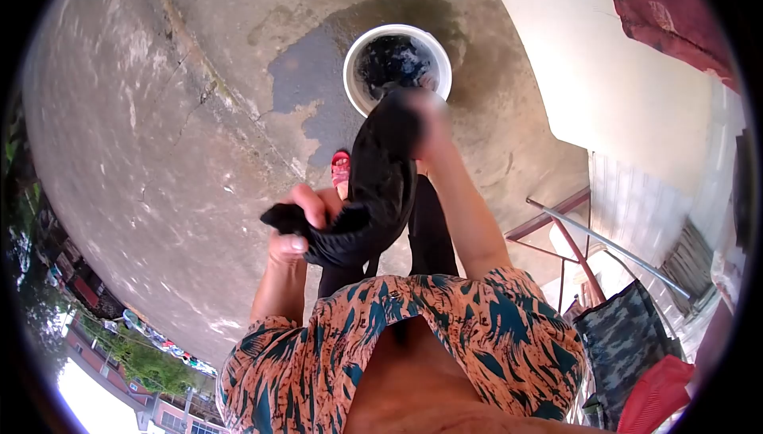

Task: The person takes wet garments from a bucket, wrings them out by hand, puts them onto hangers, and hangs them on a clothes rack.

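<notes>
A black cloth [369, 187] is stretched between my two hands in front of my legs. My left hand [306, 215] grips its lower end, with a bit of the fabric sticking out past the fingers. Higher up, my right hand [431, 124] is closed on the cloth's upper end; it is blurred. Just beyond that end, a round white basin [350, 76] stands on the ground, holding dark water or dark fabric with some foam.
Wet patches [306, 76] mark the concrete floor around the basin. A red sandal [340, 168] shows on one foot. To the right are a large white panel [588, 76], a metal frame [620, 251] and a camouflage-patterned bag [624, 339].
</notes>
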The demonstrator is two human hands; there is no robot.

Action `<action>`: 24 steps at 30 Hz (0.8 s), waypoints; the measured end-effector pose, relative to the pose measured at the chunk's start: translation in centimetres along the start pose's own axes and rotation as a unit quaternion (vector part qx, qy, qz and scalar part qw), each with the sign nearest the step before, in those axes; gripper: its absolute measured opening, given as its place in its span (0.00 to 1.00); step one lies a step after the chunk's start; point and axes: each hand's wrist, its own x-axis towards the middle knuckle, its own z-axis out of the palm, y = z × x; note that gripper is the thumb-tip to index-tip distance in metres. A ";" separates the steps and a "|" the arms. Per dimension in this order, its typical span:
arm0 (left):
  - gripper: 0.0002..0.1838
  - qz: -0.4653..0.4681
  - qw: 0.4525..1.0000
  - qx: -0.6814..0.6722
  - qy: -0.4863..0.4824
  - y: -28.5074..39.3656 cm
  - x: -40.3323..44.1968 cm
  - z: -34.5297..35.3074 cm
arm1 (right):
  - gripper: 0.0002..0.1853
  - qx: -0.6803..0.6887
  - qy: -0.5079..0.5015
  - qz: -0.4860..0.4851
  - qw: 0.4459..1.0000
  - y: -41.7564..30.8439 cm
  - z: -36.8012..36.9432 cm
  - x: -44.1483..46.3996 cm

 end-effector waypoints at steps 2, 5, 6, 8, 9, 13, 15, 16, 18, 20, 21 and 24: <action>0.17 0.047 0.999 -0.017 -0.015 0.0 1.4 -0.8 | 0.15 0.038 0.046 0.042 0.997 -2.4 0.4 -1.6; 0.17 0.069 0.995 0.061 0.035 -1.2 4.6 -3.6 | 0.15 0.003 0.096 -0.015 0.995 -3.8 -2.1 -0.9; 0.18 0.055 0.989 0.095 0.104 -2.1 5.5 -5.3 | 0.16 -0.021 0.108 -0.053 0.992 -3.7 -3.6 0.0; 0.18 0.053 0.975 0.138 0.164 -4.5 9.3 -8.5 | 0.16 -0.002 0.156 -0.033 0.987 -3.5 -6.4 3.0; 0.21 0.002 0.955 0.253 0.157 -5.7 11.1 -11.0 | 0.16 0.008 0.179 -0.023 0.984 -3.3 -8.3 4.7; 0.41 0.095 0.622 0.763 0.146 -11.8 12.4 -15.9 | 0.14 -0.109 0.214 -0.082 0.967 -1.6 -9.5 5.4; 0.46 -0.009 0.792 0.601 0.109 -13.2 11.7 -14.0 | 0.14 -0.140 0.164 -0.123 0.969 0.1 -9.6 5.5; 0.48 -0.062 0.858 0.503 0.089 -13.6 11.2 -12.7 | 0.15 -0.187 0.158 -0.113 0.963 0.6 -8.4 4.3; 0.51 0.004 0.800 0.599 0.042 -12.2 11.6 -7.2 | 0.16 -0.231 0.130 -0.130 0.955 0.8 -4.2 1.6; 0.53 0.072 0.763 0.641 0.040 -12.1 11.1 -6.1 | 0.19 -0.207 0.079 -0.137 0.965 0.9 0.0 -1.8; 0.54 0.106 0.741 0.661 0.041 -12.1 10.8 -5.5 | 0.21 -0.231 0.057 -0.145 0.960 0.6 1.9 -3.5; 0.46 0.142 0.733 0.659 0.086 -9.4 10.4 -0.6 | 0.23 -0.337 -0.006 -0.221 0.915 0.0 4.2 -6.2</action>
